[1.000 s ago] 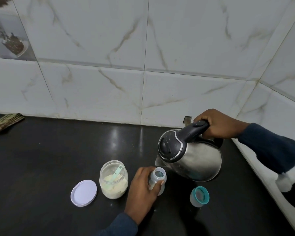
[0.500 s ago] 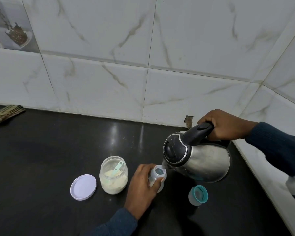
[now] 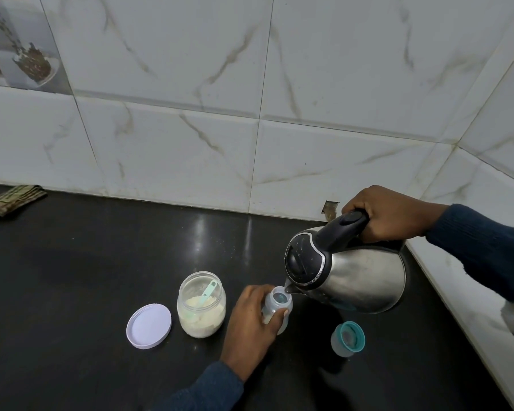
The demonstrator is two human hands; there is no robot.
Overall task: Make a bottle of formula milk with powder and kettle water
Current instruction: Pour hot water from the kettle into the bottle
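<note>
While the bottle [image 3: 276, 307] is clasped by the left hand [image 3: 251, 324], the kettle [image 3: 344, 272], gripped by the right hand [image 3: 389, 213], should be tipped slowly, since any stream is barely discernible.

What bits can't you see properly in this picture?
- Head view: how full the baby bottle is; the left hand wraps it.
- Whether water is flowing from the kettle spout: too small to tell.
- The kettle handle's lower part, hidden by the right hand.
- The right sleeve, cut off by the right edge.

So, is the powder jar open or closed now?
Open. The powder jar has no lid; a scoop stands inside, and the white lid lies beside it.
</note>
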